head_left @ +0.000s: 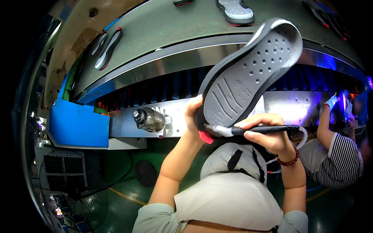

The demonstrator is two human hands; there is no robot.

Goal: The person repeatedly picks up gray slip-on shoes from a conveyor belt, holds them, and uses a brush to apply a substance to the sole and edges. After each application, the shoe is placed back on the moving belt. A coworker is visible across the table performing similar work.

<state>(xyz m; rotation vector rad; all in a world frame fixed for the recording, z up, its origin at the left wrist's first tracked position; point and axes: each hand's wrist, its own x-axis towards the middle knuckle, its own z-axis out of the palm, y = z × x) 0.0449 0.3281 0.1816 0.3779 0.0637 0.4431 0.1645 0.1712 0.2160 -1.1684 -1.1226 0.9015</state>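
A grey shoe sole [229, 91] with a dark rim, round dimples and a red tip is held up tilted in front of me. My left hand [191, 113] grips its edge near the red-tipped end, fingers partly hidden behind it. In my right hand [274, 136] is a brush [254, 130] with a black handle and a pale ferrule, a whitish tube curving from its back end. The brush's bristles lie against the inner face of the sole, close to the red tip. A beaded bracelet [288, 158] circles my right wrist.
Beyond the sole runs a green conveyor belt [167, 31] carrying several soles, including a pair [109, 48] at left. A dark bottle [149, 119] stands on the metal shelf [180, 112]. A fan [74, 182] is lower left; a co-worker in stripes [342, 159] works at right.
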